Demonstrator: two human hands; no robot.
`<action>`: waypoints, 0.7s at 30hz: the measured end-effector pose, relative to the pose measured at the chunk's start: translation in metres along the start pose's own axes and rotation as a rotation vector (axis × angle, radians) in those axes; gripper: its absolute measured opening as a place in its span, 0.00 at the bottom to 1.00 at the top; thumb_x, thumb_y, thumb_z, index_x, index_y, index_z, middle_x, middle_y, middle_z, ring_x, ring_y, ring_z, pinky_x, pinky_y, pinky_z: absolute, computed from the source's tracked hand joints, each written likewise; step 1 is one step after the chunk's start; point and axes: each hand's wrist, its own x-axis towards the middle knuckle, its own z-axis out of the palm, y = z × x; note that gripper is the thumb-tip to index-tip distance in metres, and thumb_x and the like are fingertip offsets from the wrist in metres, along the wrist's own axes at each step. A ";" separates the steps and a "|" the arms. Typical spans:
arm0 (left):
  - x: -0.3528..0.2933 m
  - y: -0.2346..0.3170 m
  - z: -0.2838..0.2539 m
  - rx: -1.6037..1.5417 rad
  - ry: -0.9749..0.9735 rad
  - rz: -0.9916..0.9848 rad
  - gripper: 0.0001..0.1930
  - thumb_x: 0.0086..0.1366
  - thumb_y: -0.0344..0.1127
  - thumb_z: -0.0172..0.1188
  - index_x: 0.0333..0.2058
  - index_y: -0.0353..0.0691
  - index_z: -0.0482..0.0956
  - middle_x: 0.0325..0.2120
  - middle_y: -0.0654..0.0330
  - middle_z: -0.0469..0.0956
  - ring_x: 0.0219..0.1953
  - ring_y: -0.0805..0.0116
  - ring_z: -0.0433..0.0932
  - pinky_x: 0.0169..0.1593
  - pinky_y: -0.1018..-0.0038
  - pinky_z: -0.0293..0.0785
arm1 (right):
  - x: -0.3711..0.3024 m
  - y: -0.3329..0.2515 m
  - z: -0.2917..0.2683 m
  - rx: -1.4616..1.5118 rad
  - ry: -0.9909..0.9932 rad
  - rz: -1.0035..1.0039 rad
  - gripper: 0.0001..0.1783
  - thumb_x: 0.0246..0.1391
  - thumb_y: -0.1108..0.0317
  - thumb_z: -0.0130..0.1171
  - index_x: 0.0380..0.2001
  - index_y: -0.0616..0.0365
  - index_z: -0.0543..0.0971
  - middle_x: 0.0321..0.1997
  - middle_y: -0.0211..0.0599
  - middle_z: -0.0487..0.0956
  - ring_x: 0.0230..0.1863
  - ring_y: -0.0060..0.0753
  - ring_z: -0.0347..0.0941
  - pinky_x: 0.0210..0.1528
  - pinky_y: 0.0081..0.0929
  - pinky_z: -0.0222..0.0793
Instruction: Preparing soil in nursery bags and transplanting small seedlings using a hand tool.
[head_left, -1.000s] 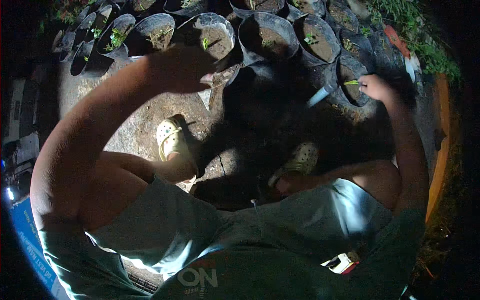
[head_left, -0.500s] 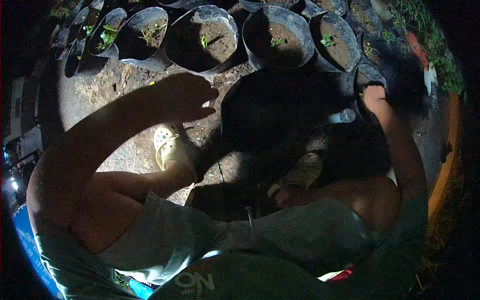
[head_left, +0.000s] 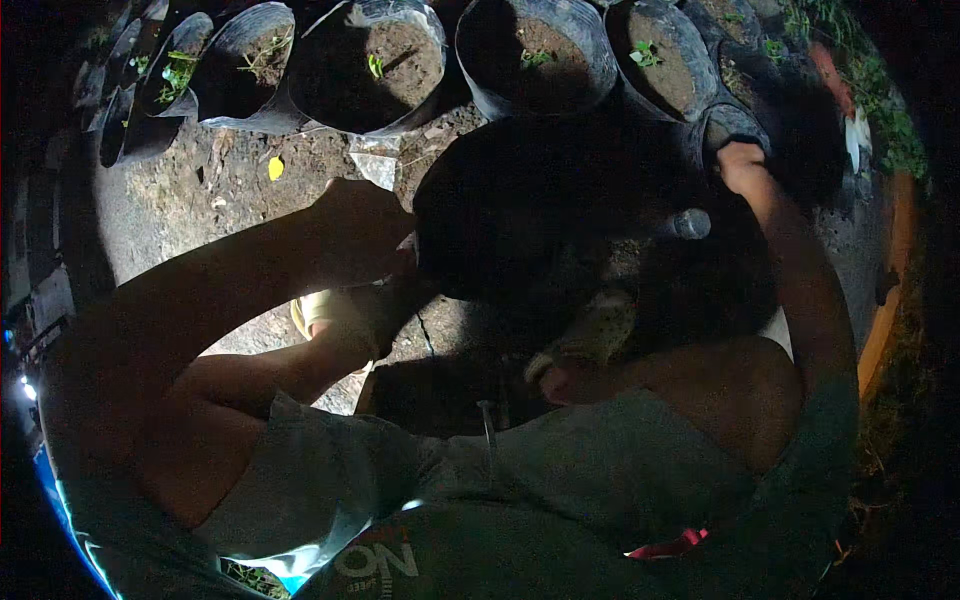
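A large black round container (head_left: pixel 490 210) fills the middle of the ground, mostly lost in shadow. At its left rim my left hand (head_left: pixel 372 228) is closed, the fingertips dim against the dark edge. My right arm stretches forward to the far right. There my right hand (head_left: pixel 742 166) is curled at the mouth of a small black grow bag (head_left: pixel 722 122); what its fingers grip is hidden. Between the container and my right forearm is a clear plastic bottle or cup (head_left: pixel 690 224), only its rounded end lit.
Several black grow bags (head_left: pixel 470 75) with soil and small seedlings (head_left: pixel 645 53) stand in a row at the far side. A yellow leaf (head_left: pixel 276 168) and a clear plastic scrap (head_left: pixel 375 165) lie on the dirt. An orange edging (head_left: pixel 890 300) runs along the right.
My left hand has come down and closed at the black container's rim; its fingers were apart before. My right hand stays at the small grow bag. The view has shifted slightly.
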 end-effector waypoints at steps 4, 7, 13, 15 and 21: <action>-0.002 -0.002 0.001 0.041 0.002 0.020 0.19 0.55 0.52 0.52 0.29 0.40 0.75 0.22 0.53 0.73 0.30 0.56 0.75 0.32 0.62 0.71 | 0.008 0.007 0.003 0.072 -0.159 0.076 0.07 0.39 0.70 0.54 0.22 0.55 0.80 0.27 0.38 0.77 0.27 0.37 0.72 0.22 0.39 0.67; -0.005 0.001 0.004 0.072 0.015 0.034 0.19 0.55 0.52 0.52 0.29 0.40 0.75 0.22 0.53 0.73 0.30 0.56 0.75 0.32 0.62 0.71 | -0.008 0.014 -0.011 0.128 -0.232 0.157 0.08 0.44 0.73 0.52 0.27 0.58 0.80 0.33 0.42 0.78 0.34 0.43 0.75 0.29 0.37 0.71; -0.012 0.005 -0.001 0.190 0.041 0.067 0.19 0.55 0.52 0.52 0.30 0.40 0.75 0.22 0.53 0.74 0.30 0.56 0.75 0.32 0.62 0.71 | -0.061 0.059 -0.043 0.491 0.019 0.067 0.06 0.42 0.73 0.51 0.20 0.62 0.77 0.24 0.47 0.76 0.24 0.42 0.73 0.25 0.38 0.69; -0.014 0.007 -0.006 0.267 0.042 0.080 0.18 0.55 0.52 0.52 0.30 0.40 0.75 0.22 0.53 0.74 0.30 0.56 0.75 0.32 0.62 0.71 | -0.079 0.076 -0.045 0.536 0.098 0.075 0.06 0.43 0.72 0.51 0.21 0.63 0.76 0.22 0.46 0.74 0.24 0.44 0.72 0.27 0.38 0.69; 0.004 0.029 -0.041 0.483 0.059 0.097 0.17 0.55 0.50 0.53 0.31 0.41 0.74 0.24 0.54 0.74 0.32 0.57 0.76 0.33 0.62 0.72 | -0.128 0.123 -0.098 0.649 0.171 0.045 0.08 0.50 0.68 0.44 0.23 0.60 0.69 0.18 0.40 0.68 0.17 0.41 0.67 0.27 0.38 0.64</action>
